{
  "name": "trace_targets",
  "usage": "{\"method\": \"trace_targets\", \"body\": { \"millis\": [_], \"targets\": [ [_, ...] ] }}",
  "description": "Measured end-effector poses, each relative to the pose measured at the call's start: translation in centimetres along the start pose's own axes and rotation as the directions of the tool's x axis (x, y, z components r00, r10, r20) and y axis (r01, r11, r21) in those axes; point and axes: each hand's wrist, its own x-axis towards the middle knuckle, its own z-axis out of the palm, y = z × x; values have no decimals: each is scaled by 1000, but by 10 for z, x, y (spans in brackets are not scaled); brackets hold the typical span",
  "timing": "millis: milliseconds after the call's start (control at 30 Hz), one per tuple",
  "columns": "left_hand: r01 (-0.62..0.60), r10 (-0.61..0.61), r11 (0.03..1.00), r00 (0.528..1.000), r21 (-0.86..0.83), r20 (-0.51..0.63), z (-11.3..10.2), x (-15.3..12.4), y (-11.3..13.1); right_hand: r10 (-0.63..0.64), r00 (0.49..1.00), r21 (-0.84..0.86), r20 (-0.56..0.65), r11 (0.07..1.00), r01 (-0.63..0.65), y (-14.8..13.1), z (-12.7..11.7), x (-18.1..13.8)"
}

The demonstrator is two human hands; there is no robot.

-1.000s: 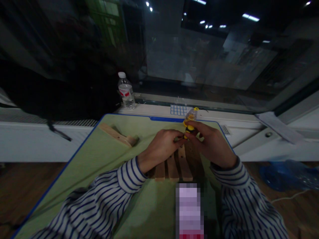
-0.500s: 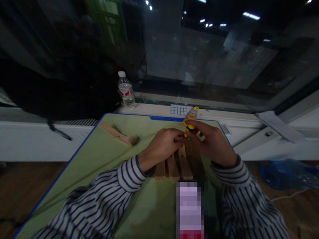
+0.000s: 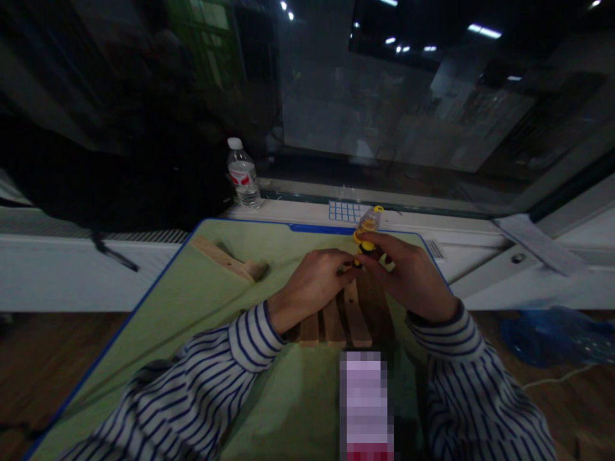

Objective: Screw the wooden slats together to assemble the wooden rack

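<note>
On the far left a black strap (image 3: 113,255) hangs over the white sill (image 3: 72,269). To its right a clear water bottle (image 3: 243,176) with a white cap stands on the far ledge. Its label is red and white, with print too small to read. Nearer, a green mat (image 3: 192,333) with a blue edge covers the table, and a T-shaped wooden piece (image 3: 229,260) lies on its far left part, well apart from the hands.

The left hand (image 3: 312,285), in a striped sleeve, rests on a slatted wooden frame (image 3: 343,319) at the middle of the mat. Its fingers are curled with the tips drawn together at the lower end of a yellow-and-black tool (image 3: 366,248). Whether they pinch anything there I cannot tell. A pixelated block (image 3: 365,403) at the near edge hides part of the mat below the frame.

The right hand (image 3: 410,278) is closed around the tool and holds it just above the far end of the frame, touching the left fingertips. Just beyond it, at the mat's far edge, a small clear bag of yellow bits (image 3: 369,221) lies beside a white sheet with a blue grid (image 3: 342,211). No writing shows on either.

Farther right a sheet of paper (image 3: 531,242) lies on the sill, and a blue plastic bag (image 3: 552,336) sits on the wooden floor.
</note>
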Motion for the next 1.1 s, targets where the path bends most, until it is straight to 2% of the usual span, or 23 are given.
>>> {"method": "trace_targets", "body": {
  "millis": [333, 767, 1100],
  "targets": [
    [4, -4, 999, 1000, -42, 15, 0, 0, -2, -9, 1000, -5, 13, 1000, 9, -3, -1, -1],
    [33, -33, 999, 999, 8, 29, -1, 0, -2, 12, 1000, -13, 16, 1000, -12, -1, -1, 0],
    [22, -21, 998, 999, -51, 28, -2, -1, -3, 37, 999, -5, 32, 999, -37, -1, -1, 0]
  ]
}}
